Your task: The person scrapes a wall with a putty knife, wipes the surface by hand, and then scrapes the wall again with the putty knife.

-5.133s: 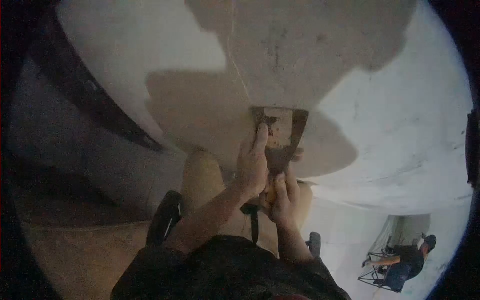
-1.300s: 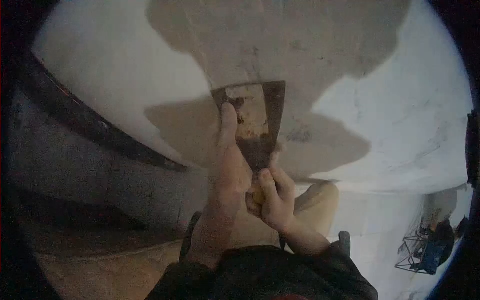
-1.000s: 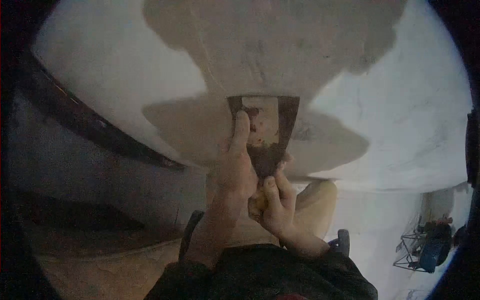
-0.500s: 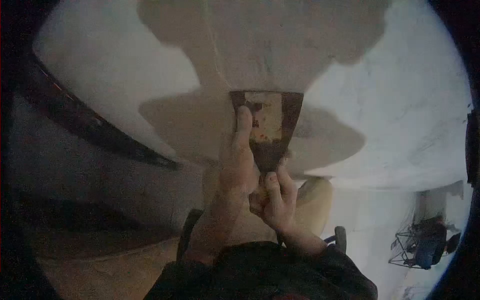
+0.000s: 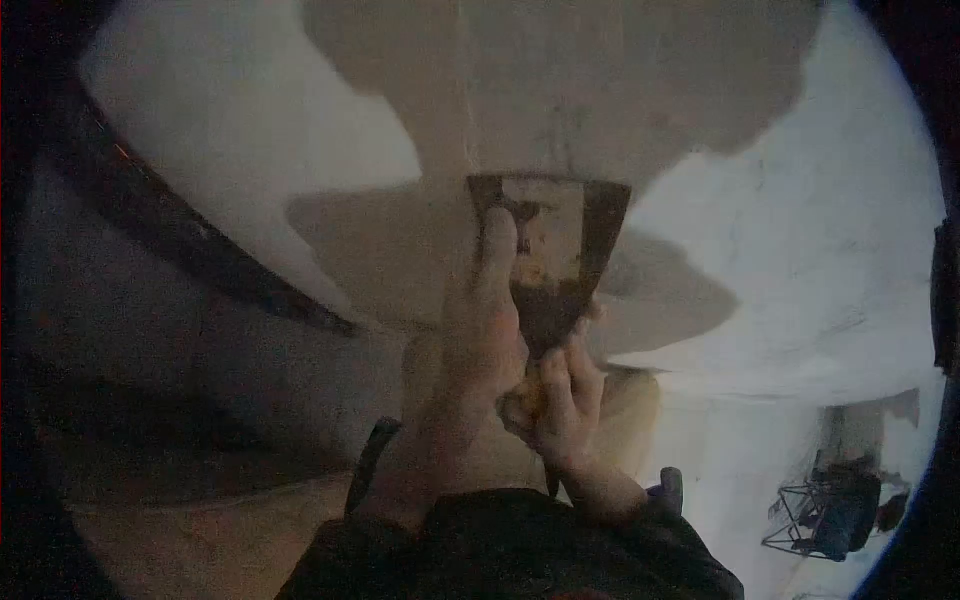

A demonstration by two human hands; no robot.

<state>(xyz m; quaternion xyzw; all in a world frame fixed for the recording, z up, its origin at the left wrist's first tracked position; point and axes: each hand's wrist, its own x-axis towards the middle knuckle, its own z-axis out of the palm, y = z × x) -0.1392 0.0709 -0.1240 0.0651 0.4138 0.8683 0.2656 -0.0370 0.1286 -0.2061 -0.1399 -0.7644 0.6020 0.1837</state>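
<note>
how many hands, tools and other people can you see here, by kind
hands: 2, the left hand and right hand, both on the tool
scrapers: 1, the scraper against the wall
other people: 1, a person low at far right
total: 4

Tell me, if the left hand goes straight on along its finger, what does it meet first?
The left hand lies on the scraper blade; beyond it, probably the wet patch on the wall.
</note>
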